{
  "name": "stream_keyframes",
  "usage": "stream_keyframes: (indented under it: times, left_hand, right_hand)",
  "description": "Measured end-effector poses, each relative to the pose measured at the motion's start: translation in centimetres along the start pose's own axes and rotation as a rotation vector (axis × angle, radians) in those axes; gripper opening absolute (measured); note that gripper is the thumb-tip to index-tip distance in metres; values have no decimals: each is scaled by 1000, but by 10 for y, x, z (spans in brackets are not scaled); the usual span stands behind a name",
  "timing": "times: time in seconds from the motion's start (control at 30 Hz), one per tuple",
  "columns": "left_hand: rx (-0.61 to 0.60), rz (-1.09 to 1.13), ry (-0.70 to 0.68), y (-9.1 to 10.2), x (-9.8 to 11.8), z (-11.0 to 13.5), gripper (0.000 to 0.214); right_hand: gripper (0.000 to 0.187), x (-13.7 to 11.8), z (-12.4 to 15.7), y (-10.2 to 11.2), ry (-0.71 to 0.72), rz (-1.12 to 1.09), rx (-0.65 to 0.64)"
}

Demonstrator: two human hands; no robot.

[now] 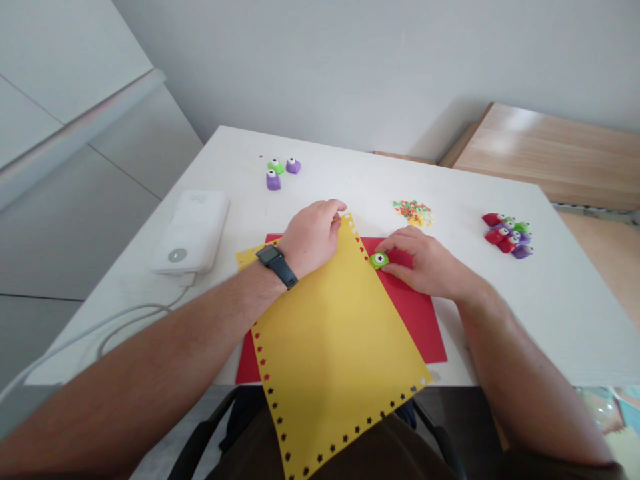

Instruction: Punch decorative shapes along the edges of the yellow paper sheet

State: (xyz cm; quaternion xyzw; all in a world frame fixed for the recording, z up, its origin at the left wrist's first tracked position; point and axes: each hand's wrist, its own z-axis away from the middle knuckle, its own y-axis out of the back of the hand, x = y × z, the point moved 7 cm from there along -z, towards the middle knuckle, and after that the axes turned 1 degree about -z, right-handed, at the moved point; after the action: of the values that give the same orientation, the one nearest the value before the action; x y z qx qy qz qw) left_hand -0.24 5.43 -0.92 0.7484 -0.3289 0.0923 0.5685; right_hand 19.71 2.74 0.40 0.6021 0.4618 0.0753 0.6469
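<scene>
Yellow star-punched paper sheet (335, 333), mid-table, likely light and floppy, pressed at twelve o'clock under the loosely open left hand (313, 237); right hand (425, 267) pinches a small rigid green plastic punch (379, 260) by its sides at two o'clock.

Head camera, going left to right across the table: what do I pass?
White device → three small punches → left hand → green punch → right hand, gripping that punch → cluster of red, purple and green punches.

Right hand (425, 267) on green punch (379, 260), yellow sheet (335, 347)
</scene>
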Motion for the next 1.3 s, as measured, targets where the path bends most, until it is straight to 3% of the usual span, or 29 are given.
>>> stream_keyframes:
  times: [1.3]
  left_hand:
    - [48, 31, 36, 8, -1, -1, 29]
  right_hand:
    - [14, 6, 3, 1, -38, 10, 46]
